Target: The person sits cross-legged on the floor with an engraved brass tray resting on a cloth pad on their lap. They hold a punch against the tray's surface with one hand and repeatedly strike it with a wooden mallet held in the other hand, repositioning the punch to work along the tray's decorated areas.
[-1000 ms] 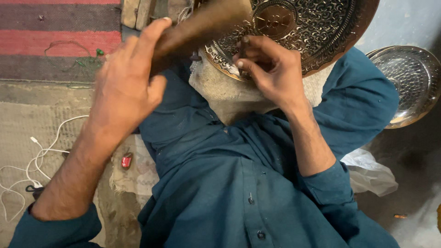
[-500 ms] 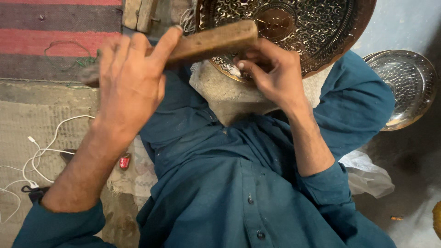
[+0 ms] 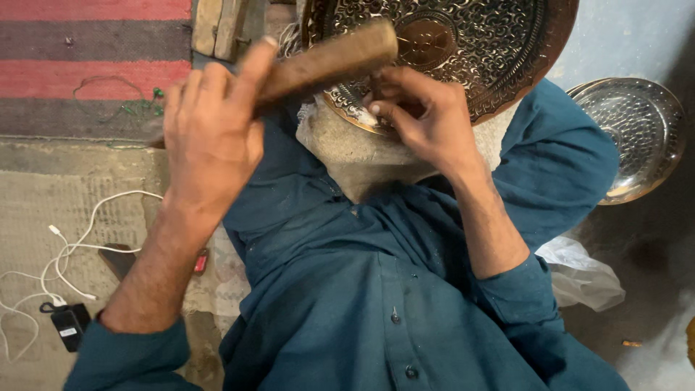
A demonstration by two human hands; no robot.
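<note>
Two hands at work over lap. Left hand (image 3: 210, 137): fingers wrapped tight round brown wooden mallet block (image 3: 326, 61), block raised, tilted, its far end over plate rim. Right hand (image 3: 423, 116): fingers pinched together on small dark tool, mostly hidden, tip at rim of round engraved brass plate (image 3: 499, 51). Plate rests on grey cloth pad (image 3: 355, 156) on lap. Nearby: plain silver metal dish (image 3: 637, 137) on floor, right; white cable (image 3: 79, 242) w/ black charger (image 3: 66, 326), left; striped red-grey rug (image 3: 87, 65).
</note>
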